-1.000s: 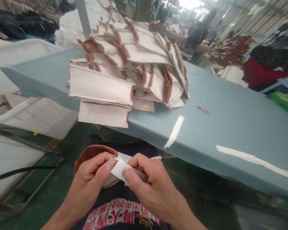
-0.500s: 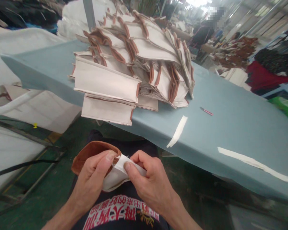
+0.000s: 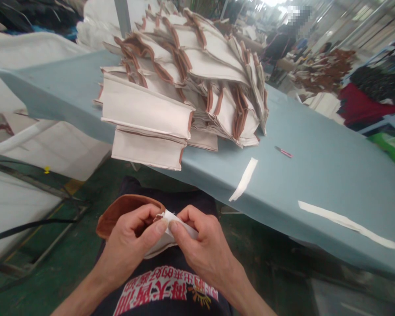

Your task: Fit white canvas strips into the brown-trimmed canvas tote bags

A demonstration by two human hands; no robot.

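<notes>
Over my lap I hold a sewn piece with a curved brown side (image 3: 116,213) and a cream fabric panel (image 3: 163,246). My left hand (image 3: 130,241) pinches the edge of this piece, its thumb pressed near the corner where brown meets cream. From the other side my right hand (image 3: 206,241) grips a smooth white strip (image 3: 185,225) that lies along the same edge. The two thumb tips almost touch at the strip's end. My fingers hide much of the seam beneath.
A blue-grey table (image 3: 312,175) stands ahead, bearing a large pile of cream pieces with brown sides (image 3: 148,105). A small pink-handled cutter (image 3: 285,152) and two white strips, one short (image 3: 245,179) and one long (image 3: 345,224), lie to its right. A metal frame (image 3: 49,245) is at left.
My left thumb has moved right and down onto the strip's end, close to my right thumb. My right hand has shifted slightly left.
</notes>
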